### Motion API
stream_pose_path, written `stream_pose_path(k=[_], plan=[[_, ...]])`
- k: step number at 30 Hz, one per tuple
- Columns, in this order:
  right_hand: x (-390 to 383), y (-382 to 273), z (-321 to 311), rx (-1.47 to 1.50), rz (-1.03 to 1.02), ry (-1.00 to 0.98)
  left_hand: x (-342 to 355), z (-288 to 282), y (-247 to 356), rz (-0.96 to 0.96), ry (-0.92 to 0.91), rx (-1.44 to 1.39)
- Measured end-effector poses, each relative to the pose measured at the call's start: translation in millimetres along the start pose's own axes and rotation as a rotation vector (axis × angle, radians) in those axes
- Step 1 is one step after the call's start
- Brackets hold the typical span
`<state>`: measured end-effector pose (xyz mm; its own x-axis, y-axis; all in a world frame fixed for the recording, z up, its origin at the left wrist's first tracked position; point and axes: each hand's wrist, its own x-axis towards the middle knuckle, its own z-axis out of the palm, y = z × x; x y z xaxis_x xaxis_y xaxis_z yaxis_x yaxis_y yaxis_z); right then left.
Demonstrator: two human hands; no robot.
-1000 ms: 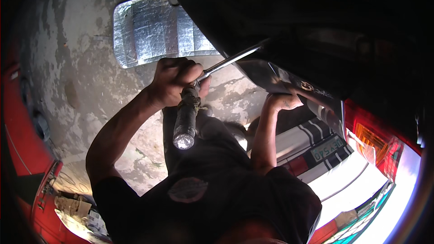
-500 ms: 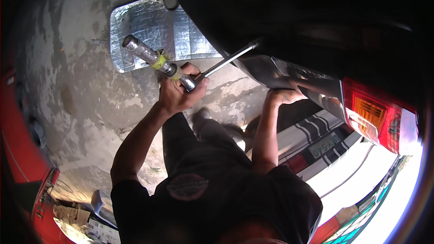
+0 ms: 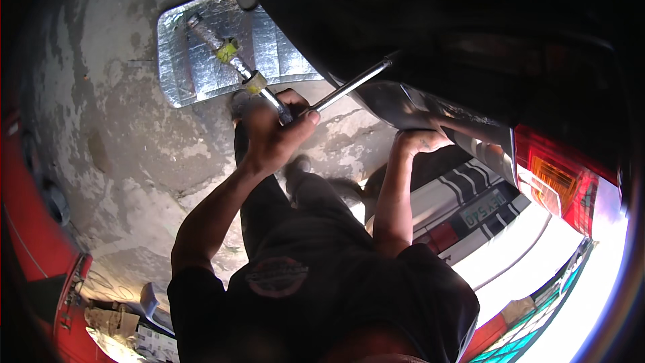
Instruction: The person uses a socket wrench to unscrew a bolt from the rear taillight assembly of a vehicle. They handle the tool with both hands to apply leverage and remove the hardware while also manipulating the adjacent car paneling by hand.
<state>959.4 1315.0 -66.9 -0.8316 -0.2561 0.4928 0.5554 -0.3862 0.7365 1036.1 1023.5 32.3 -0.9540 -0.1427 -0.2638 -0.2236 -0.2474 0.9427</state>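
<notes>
My left hand (image 3: 272, 138), blurred by motion, is closed around a metal tool where its two parts meet. The tool's thick handle (image 3: 208, 33), wrapped with yellow bands, points up and left over the floor. Its thin shiny rod (image 3: 353, 85) runs up and right from my thumb to the dark body panel (image 3: 336, 40) of a vehicle. I cannot tell whether the rod's end touches the panel. My right hand (image 3: 422, 140) is at the lower edge of the dark bumper (image 3: 403, 111), its fingers hidden by that edge.
A silver reflective sheet (image 3: 178, 67) lies on the worn concrete floor (image 3: 127, 141). A red tail light (image 3: 554, 168) sits on the dark vehicle's right. Behind my right arm is a white car (image 3: 531, 249) with dark stripes. Red bodywork (image 3: 27, 208) stands at the far left.
The thick handle has swung away from me, turning steeper, and my left hand has turned with it. The thin rod's tip has shifted slightly right. My right hand has stayed at the bumper edge.
</notes>
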Motion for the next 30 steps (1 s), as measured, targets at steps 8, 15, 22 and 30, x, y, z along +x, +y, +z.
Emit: stream_pose_path(k=[8,15,22,30], plan=[[11.1,19.4,1.0,0.326,-0.044,0.184,-1.0,-6.3,7.0,-0.301,-0.037,-0.184],[-9.2,-3.4,11.4,0.36,-0.104,0.264,-3.5,3.0,22.6,-0.131,-0.018,0.008],[0.9,8.5,6.0,0.342,-0.094,0.247,-0.2,1.9,14.4,-0.07,-0.046,0.003],[2.1,19.5,-3.0,1.274,0.53,-0.439,18.4,-12.7,22.3,-0.539,-0.125,-0.542]])
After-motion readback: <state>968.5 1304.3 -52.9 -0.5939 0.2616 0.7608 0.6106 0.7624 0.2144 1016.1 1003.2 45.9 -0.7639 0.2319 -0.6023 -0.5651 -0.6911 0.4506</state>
